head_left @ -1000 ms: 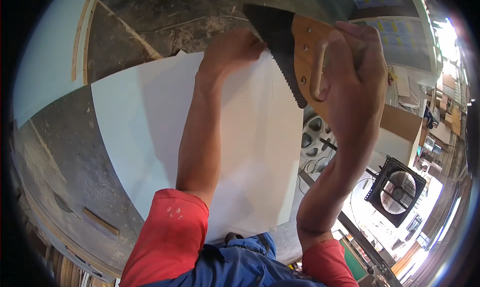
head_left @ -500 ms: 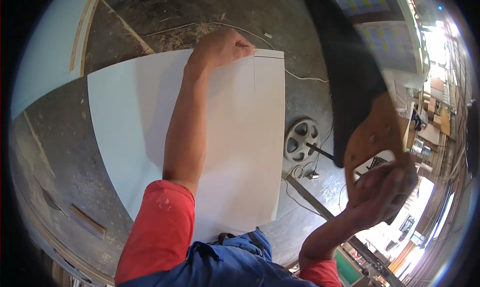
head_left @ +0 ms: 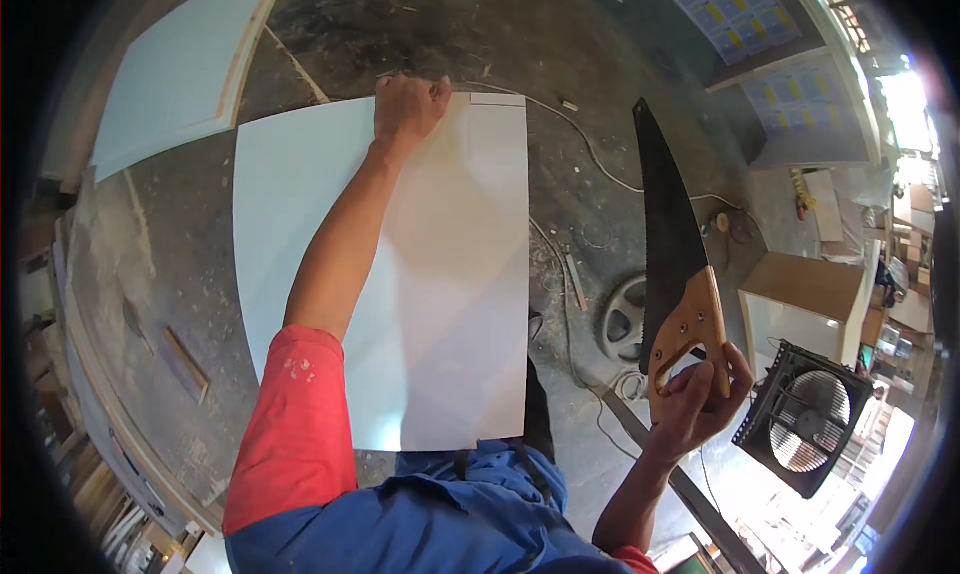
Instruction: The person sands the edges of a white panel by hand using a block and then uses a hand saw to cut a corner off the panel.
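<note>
A large white board (head_left: 450, 274) lies in front of me, its near edge against my blue apron (head_left: 430, 519). My left hand (head_left: 408, 109) is curled over the far edge of the board, left of the thin rectangle marked at its far right corner. Some of its fingertips are hidden. In my right hand (head_left: 698, 394) is a handsaw (head_left: 675, 224), gripped by its wooden handle. The dark blade points away from me and leans slightly left, off the right side of the board and not touching it.
A boxy fan (head_left: 810, 419) stands to the right, near a grey spoked wheel (head_left: 625, 319). A thin cable (head_left: 590, 149) runs across the floor. Farther right is a cabinet (head_left: 810, 284); at the far left lies a pale panel (head_left: 175, 74) with a wooden edge.
My left hand has moved left along the far edge, away from the marked corner. The handsaw has dropped farther from the camera, and its whole blade now shows.
</note>
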`<state>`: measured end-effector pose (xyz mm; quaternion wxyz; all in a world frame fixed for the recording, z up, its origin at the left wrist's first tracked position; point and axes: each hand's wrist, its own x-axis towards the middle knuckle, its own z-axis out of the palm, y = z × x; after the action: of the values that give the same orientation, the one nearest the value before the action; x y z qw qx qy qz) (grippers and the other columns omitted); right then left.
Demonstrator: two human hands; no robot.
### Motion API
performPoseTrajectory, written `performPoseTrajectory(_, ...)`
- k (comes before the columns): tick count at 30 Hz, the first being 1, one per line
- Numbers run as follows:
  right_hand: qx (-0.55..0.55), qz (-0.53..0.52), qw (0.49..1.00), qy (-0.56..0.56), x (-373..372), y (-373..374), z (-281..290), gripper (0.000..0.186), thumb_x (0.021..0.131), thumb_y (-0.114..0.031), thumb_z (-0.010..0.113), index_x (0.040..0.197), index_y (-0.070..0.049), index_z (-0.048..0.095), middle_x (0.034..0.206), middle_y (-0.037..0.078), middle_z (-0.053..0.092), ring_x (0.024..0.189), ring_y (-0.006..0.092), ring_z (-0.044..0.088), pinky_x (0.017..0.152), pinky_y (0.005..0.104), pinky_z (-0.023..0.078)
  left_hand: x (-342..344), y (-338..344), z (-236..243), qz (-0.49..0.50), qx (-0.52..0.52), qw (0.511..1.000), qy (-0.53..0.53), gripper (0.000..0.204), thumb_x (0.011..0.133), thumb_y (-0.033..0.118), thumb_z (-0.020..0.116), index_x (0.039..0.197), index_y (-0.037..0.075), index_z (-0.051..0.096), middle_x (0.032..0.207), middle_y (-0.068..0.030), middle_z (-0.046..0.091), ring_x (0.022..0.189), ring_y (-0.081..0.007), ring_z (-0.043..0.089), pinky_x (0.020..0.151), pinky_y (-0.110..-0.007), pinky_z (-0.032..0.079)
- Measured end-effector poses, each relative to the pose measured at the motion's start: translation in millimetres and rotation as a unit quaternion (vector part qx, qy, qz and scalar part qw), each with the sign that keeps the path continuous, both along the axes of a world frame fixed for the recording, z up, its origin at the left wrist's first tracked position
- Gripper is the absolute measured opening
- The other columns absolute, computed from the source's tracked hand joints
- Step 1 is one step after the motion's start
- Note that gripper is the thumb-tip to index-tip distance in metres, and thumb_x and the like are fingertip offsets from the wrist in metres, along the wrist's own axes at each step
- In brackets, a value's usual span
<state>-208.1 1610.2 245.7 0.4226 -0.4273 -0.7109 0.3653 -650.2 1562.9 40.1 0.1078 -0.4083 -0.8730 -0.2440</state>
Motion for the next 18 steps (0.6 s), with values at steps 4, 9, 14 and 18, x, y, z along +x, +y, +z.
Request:
performPoseTrajectory(4, -0.035, 0.047, 0.998, -0.007, 39.5, 28.2, -6.6, 0.029, 0.098, -0.010, 0.054, 0.125, 0.000, 0.050, 0.083, 0.005, 0.055, 0.055, 0.0039, 0.046, 0.049, 0.0190, 0.035, -4.1, -5.9, 4.0, 0.016, -0.044, 0.997, -0.068, 0.052, 0.096, 0.040, 0.052, 0.067, 0.000, 0.068, 0.066, -0.0212, 0.064, 0.068, -0.0410, 0.065, 0.067, -0.049, 0.051)
performPoseTrajectory(9, -0.090, 0.107, 0.990, -0.026, 86.1, 61.5, -0.3, 0.030, 0.095, -0.002, 0.053, 0.125, 0.001, 0.048, 0.098, 0.011, 0.056, 0.060, 0.0056, 0.050, 0.053, 0.0214, 0.040, 2.3, -14.9, 11.1, 0.020, -0.096, 0.991, -0.087, 0.049, 0.095, 0.039, 0.049, 0.071, 0.002, 0.070, 0.071, -0.0243, 0.064, 0.073, -0.0428, 0.066, 0.073, -0.052, 0.051)
performPoseTrajectory(14, -0.106, 0.151, 0.979, -0.085, 84.5, 92.7, -11.9, 0.028, 0.095, -0.001, 0.054, 0.123, 0.001, 0.050, 0.092, 0.009, 0.059, 0.065, 0.0064, 0.055, 0.060, 0.0202, 0.044, 5.4, -17.8, 11.4, 0.040, -0.102, 0.989, -0.101, 0.047, 0.094, 0.039, 0.049, 0.072, 0.003, 0.071, 0.071, -0.0236, 0.064, 0.072, -0.0433, 0.065, 0.072, -0.052, 0.051)
performPoseTrajectory(18, -0.217, 0.185, 0.955, -0.080, 47.7, 117.8, -9.3, 0.026, 0.096, -0.001, 0.054, 0.121, -0.001, 0.050, 0.088, 0.005, 0.059, 0.060, 0.0059, 0.055, 0.053, 0.0205, 0.044, 11.7, -16.6, 9.7, 0.050, -0.082, 0.989, -0.112, 0.046, 0.093, 0.036, 0.051, 0.067, 0.002, 0.067, 0.067, -0.0230, 0.063, 0.069, -0.0434, 0.063, 0.070, -0.053, 0.050)
